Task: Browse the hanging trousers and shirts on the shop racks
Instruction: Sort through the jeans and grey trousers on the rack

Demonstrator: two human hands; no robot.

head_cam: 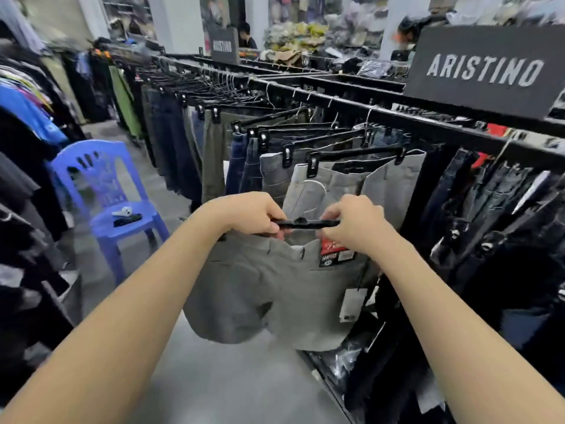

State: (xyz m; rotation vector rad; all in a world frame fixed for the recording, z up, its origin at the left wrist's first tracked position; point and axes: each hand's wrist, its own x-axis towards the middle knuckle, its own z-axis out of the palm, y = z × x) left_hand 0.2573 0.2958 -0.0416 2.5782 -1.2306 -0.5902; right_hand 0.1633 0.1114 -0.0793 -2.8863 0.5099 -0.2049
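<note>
A long black clothing rack runs from 10 o'clock to 3 o'clock, hung with trousers on clip hangers, and a dark sign reading ARISTINO stands on it at 2 o'clock. At 9 o'clock a blue plastic chair stands in the aisle, with more garments hanging along the left edge. At the centre, a pair of grey trousers is held out off the rail toward the viewer, its legs drooping toward 6 o'clock, with a red and black label at the waistband. The trousers hang from a black clip hanger, held level. The left hand grips the hanger's left end, fingers curled round it; the right hand pinches the right end, fingers closed over the bar. The waistband sits directly below both sets of fingers, touching them. To do this inspection well, it seems best to keep the hanger level and both grips firm so the clips do not slip, then tilt the label toward the eyes. Just behind, at 12 o'clock, lighter grey trousers hang on the rail.
</note>
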